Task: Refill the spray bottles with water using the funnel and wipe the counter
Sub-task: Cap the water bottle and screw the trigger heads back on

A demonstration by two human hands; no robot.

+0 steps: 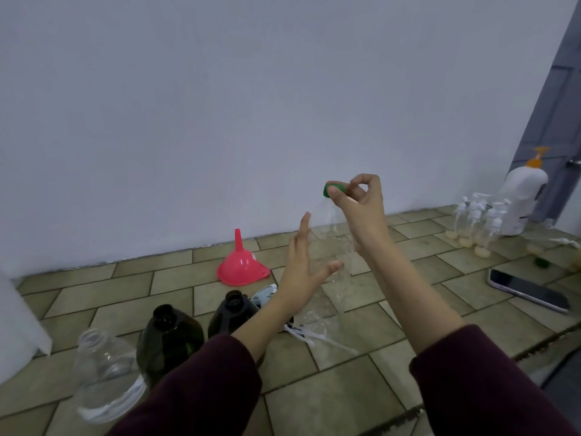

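I hold a big clear plastic bottle (327,247) tilted above the tiled counter (361,366). My left hand (301,275) wraps its transparent body with the fingers spread. My right hand (358,202) pinches the green cap (328,189) at the bottle's top. A pink funnel (242,267) rests upside down near the wall. Two dark uncapped bottles (169,336) (231,313) stand in front of me. To their left stands a clear uncapped bottle (100,369). White spray heads with tubes (267,294) lie behind my left forearm.
A phone (528,289) lies flat at the right. Behind it stand several small pump bottles (474,221) and a large white bottle with an orange pump (522,199). A small green cap (541,262) sits near them. A white object (19,325) stands at the left edge.
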